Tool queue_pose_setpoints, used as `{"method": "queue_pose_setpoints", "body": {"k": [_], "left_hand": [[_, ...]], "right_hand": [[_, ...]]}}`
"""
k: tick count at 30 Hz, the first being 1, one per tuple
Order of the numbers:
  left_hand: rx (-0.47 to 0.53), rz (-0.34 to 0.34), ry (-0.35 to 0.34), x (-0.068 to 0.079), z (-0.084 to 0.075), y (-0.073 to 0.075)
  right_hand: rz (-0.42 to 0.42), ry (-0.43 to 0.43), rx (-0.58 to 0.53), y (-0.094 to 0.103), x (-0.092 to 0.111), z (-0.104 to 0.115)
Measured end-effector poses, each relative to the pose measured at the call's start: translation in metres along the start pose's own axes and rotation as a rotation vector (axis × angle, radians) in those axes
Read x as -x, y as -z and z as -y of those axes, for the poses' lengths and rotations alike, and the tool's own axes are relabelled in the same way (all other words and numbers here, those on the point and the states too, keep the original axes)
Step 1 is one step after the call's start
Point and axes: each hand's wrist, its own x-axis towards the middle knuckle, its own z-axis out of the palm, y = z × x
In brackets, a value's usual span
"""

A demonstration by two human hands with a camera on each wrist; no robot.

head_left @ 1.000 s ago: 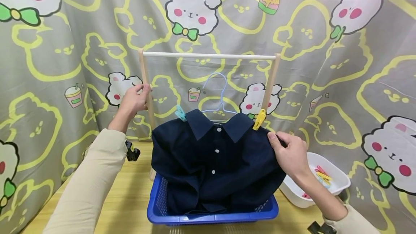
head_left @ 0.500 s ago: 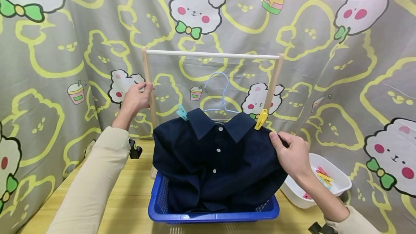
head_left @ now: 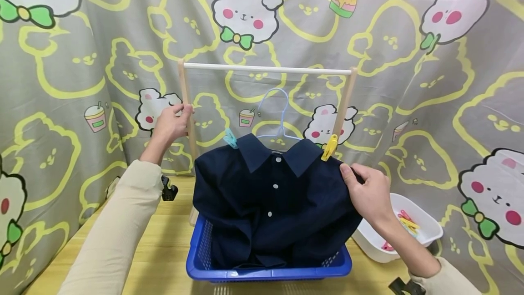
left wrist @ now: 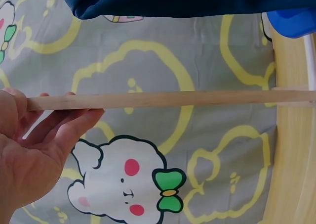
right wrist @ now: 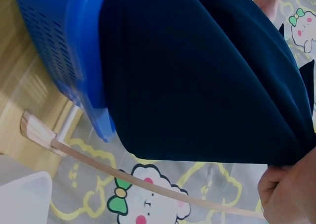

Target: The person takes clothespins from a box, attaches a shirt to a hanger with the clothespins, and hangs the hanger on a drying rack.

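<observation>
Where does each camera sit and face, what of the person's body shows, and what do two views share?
Head: on the head, facing forward and down at the shirt, basket and rack; both arms, left grip and right grip show.
Left wrist: on that wrist, facing the curtain past the rack's post; the left grip shows, holding it.
Right wrist: on that wrist, facing the shirt's side; the right grip shows, holding the shirt, and part of the left arm.
Shared: head and right wrist both show the tub.

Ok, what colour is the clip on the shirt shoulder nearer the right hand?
Yellow. That clip on the shirt shows best in the head view.
</observation>
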Motion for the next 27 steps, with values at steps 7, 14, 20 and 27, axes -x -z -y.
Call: {"method": "queue_pose_setpoints", "body": {"k": [7,14,20,27], "left_hand": [[0.022,0.003,-0.009,0.000,-0.001,0.000],[0.017,0.008,-0.003,0.000,-0.001,-0.001],[0.018,0.002,-0.020,0.000,0.002,-0.001],[0.026,0.006,-0.030,0.000,0.003,0.000]], "right_hand": [[-0.035,0.025,0.016,0.009,-0.014,0.006],[-0.064,0.027,0.021,0.028,-0.036,0.010],[-0.121,0.049,0.079,0.043,-0.056,0.008],[-0.148,0.023,0.100,0.060,-0.073,0.003]]}}
